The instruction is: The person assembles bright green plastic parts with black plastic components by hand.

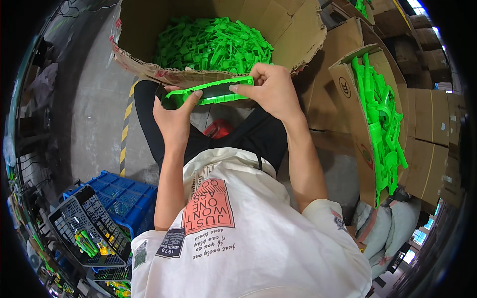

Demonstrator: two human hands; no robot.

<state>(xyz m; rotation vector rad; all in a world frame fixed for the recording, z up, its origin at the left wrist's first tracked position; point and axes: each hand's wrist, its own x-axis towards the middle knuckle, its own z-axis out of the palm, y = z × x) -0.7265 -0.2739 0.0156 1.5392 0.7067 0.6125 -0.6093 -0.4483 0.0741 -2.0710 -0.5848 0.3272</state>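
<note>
A long, narrow bright green plastic part (224, 97) with a dark strip (217, 92) along its middle is held between my two hands, its right end a little higher. My left hand (172, 118) grips the left end, with the thumb pressing on the front. At the other end my right hand (276, 92) pinches the part, thumb on the dark strip and fingers curled behind. What exactly the dark strip is I cannot make out. Just beyond the part stands a big cardboard box (293, 30), holding a heap of green plastic pieces (216, 44).
On the right, a tilted cardboard box (350, 109) holds longer green plastic parts (385, 124). Stacked cartons (430, 116) and white sacks (390, 226) stand beyond it. At lower left are a blue crate (121, 191) and a black basket (77, 216). Yellow-black tape (128, 126) marks the floor.
</note>
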